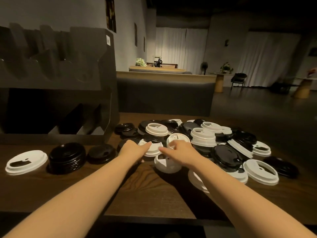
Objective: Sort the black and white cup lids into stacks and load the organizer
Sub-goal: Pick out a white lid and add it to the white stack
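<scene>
Both hands reached into mixed pile of black and white lids [204, 134] on wooden table [147, 191]. Left hand [133, 148] gripped white lid [151, 149] at pile's near edge; right hand [178, 150] pinched tilted white lid [177, 139]. Black lid stack [66, 158] and single white lid [25, 162] sat before black organizer [56, 79].

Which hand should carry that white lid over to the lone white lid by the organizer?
Left. The left hand already rests on the white lid and is nearer the lone white lid; the right hand is farther.
</scene>
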{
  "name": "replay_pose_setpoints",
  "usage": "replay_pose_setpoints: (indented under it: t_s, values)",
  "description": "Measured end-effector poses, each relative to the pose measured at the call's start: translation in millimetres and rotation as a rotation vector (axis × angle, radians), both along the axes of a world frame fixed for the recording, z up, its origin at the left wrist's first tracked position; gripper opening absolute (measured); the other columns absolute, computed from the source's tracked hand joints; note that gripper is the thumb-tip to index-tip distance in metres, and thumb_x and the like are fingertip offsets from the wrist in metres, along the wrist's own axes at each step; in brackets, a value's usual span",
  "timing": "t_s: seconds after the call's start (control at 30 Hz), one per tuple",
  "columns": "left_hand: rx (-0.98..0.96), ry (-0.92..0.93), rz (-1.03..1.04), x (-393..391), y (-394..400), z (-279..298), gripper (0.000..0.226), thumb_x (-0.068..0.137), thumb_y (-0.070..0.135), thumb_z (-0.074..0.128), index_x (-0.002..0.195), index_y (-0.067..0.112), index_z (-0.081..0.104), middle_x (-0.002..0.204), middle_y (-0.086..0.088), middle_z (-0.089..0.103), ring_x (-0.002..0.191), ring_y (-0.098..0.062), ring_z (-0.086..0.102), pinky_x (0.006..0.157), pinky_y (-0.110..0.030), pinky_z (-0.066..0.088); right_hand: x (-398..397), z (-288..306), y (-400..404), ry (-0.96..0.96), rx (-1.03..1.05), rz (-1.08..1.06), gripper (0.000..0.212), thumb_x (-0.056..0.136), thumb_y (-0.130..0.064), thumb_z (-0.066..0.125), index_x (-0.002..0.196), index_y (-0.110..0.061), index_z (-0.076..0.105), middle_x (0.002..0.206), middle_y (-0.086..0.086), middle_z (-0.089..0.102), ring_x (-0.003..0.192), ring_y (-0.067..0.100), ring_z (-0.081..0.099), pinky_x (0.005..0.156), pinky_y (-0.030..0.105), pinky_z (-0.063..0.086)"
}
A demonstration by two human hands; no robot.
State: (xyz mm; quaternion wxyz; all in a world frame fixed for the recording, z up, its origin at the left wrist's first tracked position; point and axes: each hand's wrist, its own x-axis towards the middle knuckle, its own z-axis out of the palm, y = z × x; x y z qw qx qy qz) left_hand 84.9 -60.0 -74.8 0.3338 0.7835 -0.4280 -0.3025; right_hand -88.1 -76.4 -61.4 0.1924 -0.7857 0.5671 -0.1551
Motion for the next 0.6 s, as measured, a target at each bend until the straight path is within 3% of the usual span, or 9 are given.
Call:
replay_pose_setpoints:
  t_s: [0.07,0.17,0.23,0.3,0.4,0.5,0.6]
  values:
    - [-0.088,0.14,0.056,-3.5,-5.4,-2.5,0.078,0.081,0.038,0.072,0.139,-0.003,0.041,0.106,-0.011,0.065,0.094,-0.028,0.067,0.081,-0.034,0.055,-9.5,-4.1,6.5,0.147,0.048,0.077,0.077,0.075,-0.072,0.055,0.13,-0.018,0.052,0.129,0.011,0.053,0.116,0.026,0.051,0.095,0.04,0.046]
    - [-0.183,0.44,0.113,-6.2,-3.5,0.5,0.047,0.082,0.01,0.071,0.125,-0.003,0.058,0.097,-0.015,0.065,0.077,-0.022,0.062,0.06,-0.03,0.052,-13.9,-12.4,15.3,0.202,0.027,0.161,0.078,0.075,-0.061,0.066,0.14,-0.026,0.042,0.14,0.008,0.044,0.129,0.028,0.041,0.103,0.042,0.039]
    - [-0.223,0.632,0.154,-9.4,-0.3,5.7,0.038,0.085,-0.001,0.061,0.123,-0.003,0.056,0.106,-0.018,0.064,0.084,-0.026,0.063,0.062,-0.033,0.053,-16.7,-12.8,21.3,0.027,0.002,0.184,0.067,0.076,-0.05,0.07,0.134,-0.025,0.048,0.133,0.003,0.052,0.124,0.022,0.047,0.1,0.038,0.043]
    - [-0.28,0.75,0.179,-8.3,2.7,9.4,0.042,0.087,-0.006,0.049,0.128,0.003,0.047,0.118,-0.02,0.059,0.1,-0.033,0.062,0.074,-0.042,0.055,-21.4,-9.7,24.3,-0.232,0.065,0.161,0.053,0.081,-0.039,0.07,0.129,-0.024,0.053,0.121,-0.004,0.057,0.112,0.014,0.053,0.086,0.027,0.049]
    - [-0.328,0.853,0.118,-2.5,7.0,7.5,0.059,0.083,-0.009,0.044,0.137,0.013,0.042,0.138,-0.013,0.052,0.117,-0.037,0.054,0.089,-0.052,0.052,-26.5,-1.9,30.5,-0.58,0.214,0.072,0.064,0.085,-0.033,0.069,0.14,-0.017,0.04,0.129,0.001,0.051,0.099,0.007,0.051,0.068,0.013,0.042]
    - [-0.365,0.972,0.023,-12.2,12.7,4.9,0.067,0.086,-0.008,0.044,0.141,0.029,0.039,0.142,-0.006,0.048,0.123,-0.04,0.05,0.095,-0.062,0.045,-25.5,-0.1,30.5,-0.799,0.216,0.012,0.079,0.084,-0.029,0.069,0.148,-0.017,0.024,0.146,0.003,0.037,0.12,0.015,0.046,0.081,0.017,0.04]
    - [-0.374,1.059,-0.091,-37.0,16.5,6.7,0.051,0.092,0.007,0.047,0.139,0.027,0.045,0.132,-0.011,0.055,0.114,-0.037,0.056,0.085,-0.058,0.052,-14.5,4.5,29.2,-0.847,0.17,-0.029,0.099,0.08,-0.028,0.074,0.152,-0.017,0.008,0.154,0.003,0.025,0.138,0.021,0.03,0.098,0.029,0.035]
